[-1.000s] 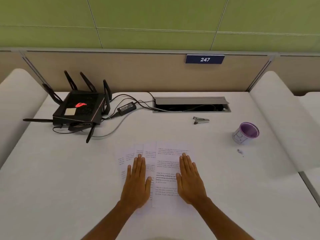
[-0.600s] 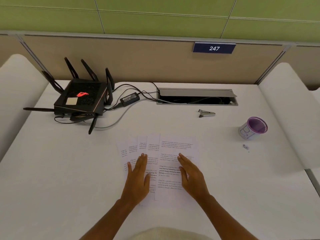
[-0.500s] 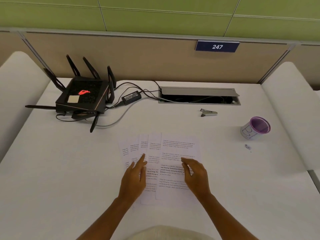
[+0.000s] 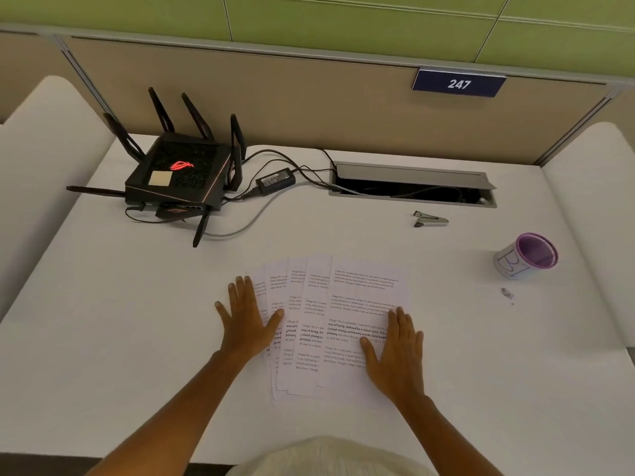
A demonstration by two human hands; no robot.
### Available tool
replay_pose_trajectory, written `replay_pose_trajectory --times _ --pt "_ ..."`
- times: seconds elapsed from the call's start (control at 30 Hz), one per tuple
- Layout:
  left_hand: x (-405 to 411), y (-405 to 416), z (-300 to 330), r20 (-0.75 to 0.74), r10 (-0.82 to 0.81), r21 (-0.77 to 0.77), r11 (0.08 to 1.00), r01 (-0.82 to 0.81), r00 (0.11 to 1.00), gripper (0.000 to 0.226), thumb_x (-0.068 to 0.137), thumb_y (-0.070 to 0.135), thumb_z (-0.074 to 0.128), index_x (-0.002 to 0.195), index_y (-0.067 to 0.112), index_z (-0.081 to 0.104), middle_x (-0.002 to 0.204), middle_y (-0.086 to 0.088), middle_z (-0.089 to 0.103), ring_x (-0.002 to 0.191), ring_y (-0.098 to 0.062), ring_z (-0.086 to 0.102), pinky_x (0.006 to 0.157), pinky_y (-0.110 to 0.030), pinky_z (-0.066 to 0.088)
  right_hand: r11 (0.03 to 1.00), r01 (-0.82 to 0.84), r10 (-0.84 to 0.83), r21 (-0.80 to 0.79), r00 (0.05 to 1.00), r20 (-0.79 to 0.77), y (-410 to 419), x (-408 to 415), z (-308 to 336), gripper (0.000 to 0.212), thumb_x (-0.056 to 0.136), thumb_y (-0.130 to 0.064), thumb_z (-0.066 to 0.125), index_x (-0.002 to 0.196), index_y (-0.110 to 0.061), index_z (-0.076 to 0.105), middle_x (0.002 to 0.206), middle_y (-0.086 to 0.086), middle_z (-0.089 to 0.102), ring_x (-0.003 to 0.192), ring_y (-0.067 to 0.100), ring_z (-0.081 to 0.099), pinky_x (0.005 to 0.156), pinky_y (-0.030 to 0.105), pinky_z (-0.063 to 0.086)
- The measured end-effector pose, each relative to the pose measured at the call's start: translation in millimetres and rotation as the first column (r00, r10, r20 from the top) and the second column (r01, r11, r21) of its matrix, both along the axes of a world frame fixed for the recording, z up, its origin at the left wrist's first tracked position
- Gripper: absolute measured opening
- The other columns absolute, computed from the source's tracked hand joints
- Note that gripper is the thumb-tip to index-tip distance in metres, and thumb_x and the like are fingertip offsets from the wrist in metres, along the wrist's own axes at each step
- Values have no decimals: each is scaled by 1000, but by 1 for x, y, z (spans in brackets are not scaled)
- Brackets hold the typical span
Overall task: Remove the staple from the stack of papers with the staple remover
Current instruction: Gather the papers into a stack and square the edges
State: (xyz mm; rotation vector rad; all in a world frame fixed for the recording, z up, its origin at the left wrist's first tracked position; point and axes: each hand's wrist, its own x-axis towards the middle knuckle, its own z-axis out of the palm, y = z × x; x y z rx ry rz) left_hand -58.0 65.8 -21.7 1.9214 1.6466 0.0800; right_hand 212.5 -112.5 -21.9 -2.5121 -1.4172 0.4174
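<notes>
Could not make out any staple in the fanned printed sheets (image 4: 364, 304) (print too small). Lay thin and flat mid-desk (image 4: 103, 338), pinned under left hand (image 4: 245, 321) and right hand (image 4: 398, 352), both spread open, gripping nothing. Metal staple remover (image 4: 431, 219) sat well apart, beside the cable tray (image 4: 412, 173).

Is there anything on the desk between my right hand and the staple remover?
Nothing visible. The right hand lies flat on the papers, and the staple remover sits farther back near the cable slot, with only bare desk between. The cup stands off to the right.
</notes>
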Motion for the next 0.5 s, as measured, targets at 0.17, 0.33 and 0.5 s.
replay_pose_trajectory --times 0.17,0.33,0.5 --pt "8 2 0 30 -45 -31 998 46 999 123 89 79 50 163 17 -27 176 -10 -24 162 -34 -23 126 -62 -17 997 -67 67 -39 998 4 3 -6 0 93 97 -66 37 164 -9 9 174 11 8 161 32 7 129 58 10" --pt "16 0 0 122 -70 -7 997 71 990 129 85 78 57 162 19 -28 177 -6 -20 164 -32 -19 126 -61 -17 994 -94 94 -64 996 -9 13 -16 0 90 99 -62 41 165 -10 7 175 10 4 161 32 4 129 58 8" --pt "27 -4 5 218 -46 -19 999 51 975 129 87 65 71 164 21 -23 178 -5 -8 165 -30 -11 128 -58 -15 989 -131 128 -65 991 -41 22 -29 -1 89 100 -61 37 165 -12 2 175 8 -5 162 28 -5 130 51 2"
